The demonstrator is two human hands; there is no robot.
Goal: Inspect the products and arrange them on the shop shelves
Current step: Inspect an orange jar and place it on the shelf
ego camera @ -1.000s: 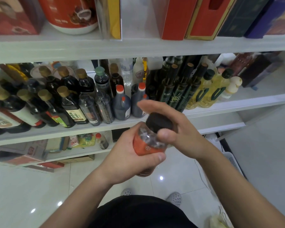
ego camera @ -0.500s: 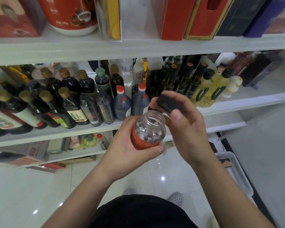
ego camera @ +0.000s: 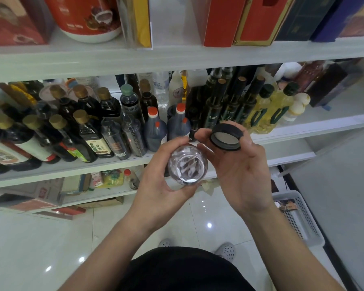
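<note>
A clear glass jar [ego camera: 187, 164] with its mouth open faces the camera, so I look straight down into it. My left hand [ego camera: 158, 181] grips the jar from the left and below. Its black lid [ego camera: 226, 137], pale liner turned up, is pinched in the fingers of my right hand [ego camera: 237, 169], just up and right of the jar. Both hands are in front of the middle shelf [ego camera: 76, 166], which carries dark sauce bottles [ego camera: 93, 139] and yellow oil bottles [ego camera: 265, 116].
The top shelf [ego camera: 177, 57] holds red gift boxes [ego camera: 221, 19] and a red-and-white tub [ego camera: 86, 17]. Cartons and small packs lie on the lower shelf [ego camera: 97, 193]. A white perforated basket [ego camera: 298, 217] stands on the tiled floor at the right. My shoes [ego camera: 225, 249] show below.
The lid came off the jar in my right hand and is now turned liner-up. My left hand tipped the jar so its mouth faces me; the orange label is hidden.
</note>
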